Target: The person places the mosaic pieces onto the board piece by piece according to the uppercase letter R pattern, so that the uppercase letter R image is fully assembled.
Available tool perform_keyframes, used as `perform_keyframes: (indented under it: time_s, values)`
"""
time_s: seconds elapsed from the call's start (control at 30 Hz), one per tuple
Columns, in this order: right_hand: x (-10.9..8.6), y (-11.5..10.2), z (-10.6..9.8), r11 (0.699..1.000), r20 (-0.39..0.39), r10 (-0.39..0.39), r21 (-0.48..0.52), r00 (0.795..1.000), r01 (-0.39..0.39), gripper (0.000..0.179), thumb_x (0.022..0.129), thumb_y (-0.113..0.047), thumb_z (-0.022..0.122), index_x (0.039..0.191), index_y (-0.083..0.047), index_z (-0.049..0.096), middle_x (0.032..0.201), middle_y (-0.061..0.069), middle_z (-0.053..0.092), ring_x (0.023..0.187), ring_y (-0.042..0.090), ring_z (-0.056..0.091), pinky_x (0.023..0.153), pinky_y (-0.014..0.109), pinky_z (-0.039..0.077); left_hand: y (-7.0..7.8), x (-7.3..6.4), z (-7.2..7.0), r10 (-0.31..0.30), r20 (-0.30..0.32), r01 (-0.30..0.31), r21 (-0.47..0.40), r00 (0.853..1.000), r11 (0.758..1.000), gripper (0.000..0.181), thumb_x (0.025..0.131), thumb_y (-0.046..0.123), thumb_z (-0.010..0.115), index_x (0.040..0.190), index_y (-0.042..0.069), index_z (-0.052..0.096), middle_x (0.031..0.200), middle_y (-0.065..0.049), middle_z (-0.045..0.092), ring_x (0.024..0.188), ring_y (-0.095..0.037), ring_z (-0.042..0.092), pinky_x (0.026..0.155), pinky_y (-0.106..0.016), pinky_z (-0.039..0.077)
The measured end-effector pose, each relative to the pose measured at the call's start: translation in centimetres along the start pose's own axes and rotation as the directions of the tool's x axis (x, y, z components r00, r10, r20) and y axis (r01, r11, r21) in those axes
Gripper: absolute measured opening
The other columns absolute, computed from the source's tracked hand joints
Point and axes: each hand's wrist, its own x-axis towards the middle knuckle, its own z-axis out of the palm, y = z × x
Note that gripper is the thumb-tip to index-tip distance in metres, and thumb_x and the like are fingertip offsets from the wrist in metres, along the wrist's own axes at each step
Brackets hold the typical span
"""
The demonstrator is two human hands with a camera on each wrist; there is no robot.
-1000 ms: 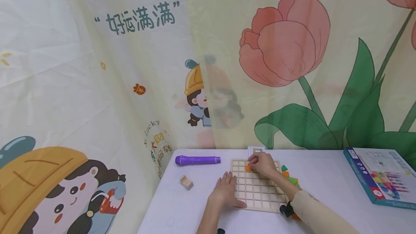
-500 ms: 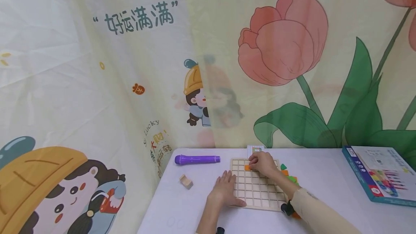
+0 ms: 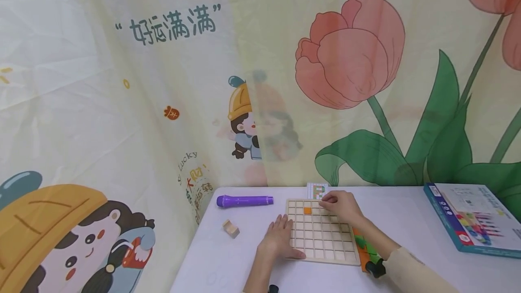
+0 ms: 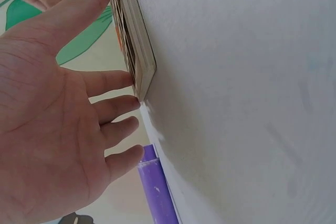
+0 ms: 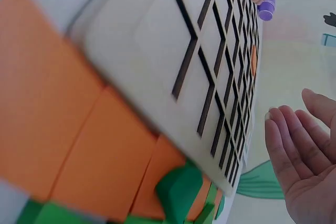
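Observation:
A wooden grid board (image 3: 321,240) lies on the white table. One orange square tile (image 3: 307,210) sits in a cell near its far left corner. My left hand (image 3: 277,238) rests along the board's left edge, its fingers (image 4: 113,107) nearly straight and touching the rim in the left wrist view. Above the far right part of the board is my right hand (image 3: 341,206), apart from the tile. In the right wrist view that hand (image 5: 304,150) has relaxed fingers and nothing in them. A small card (image 3: 316,190) with a coloured grid pattern lies behind the board.
Orange tiles (image 5: 113,150) and green pieces (image 5: 179,190) lie along the board's right side, partly under the right forearm. A purple microphone-shaped thing (image 3: 245,200) and a small wooden block (image 3: 231,229) lie to the left. A flat box (image 3: 480,220) lies far right.
My right hand has let go of the orange tile and moved right, leaving the tile in its cell. My left hand stays at the board's left edge. The head view has shifted slightly.

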Motion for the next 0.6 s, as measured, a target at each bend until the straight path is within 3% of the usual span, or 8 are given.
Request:
perform_keyframes:
  time_s: [0.6]
  values:
    - [-3.5, 1.8, -4.0, 0.997, -0.038, 0.046, -0.052, 0.998, -0.048, 0.016, 0.092, -0.013, 0.08, 0.105, -0.004, 0.078, 0.086, -0.002, 0.075, 0.079, 0.015, 0.069, 0.068, 0.031, 0.058, -0.1, 0.1, 0.2, 0.019, -0.009, -0.019, -0.015, 1.0, 1.0, 0.111, 0.07, 0.059, 0.091, 0.152, -0.002, 0.047, 0.162, -0.023, 0.04, 0.153, -0.039, 0.033, 0.125, -0.054, 0.031]
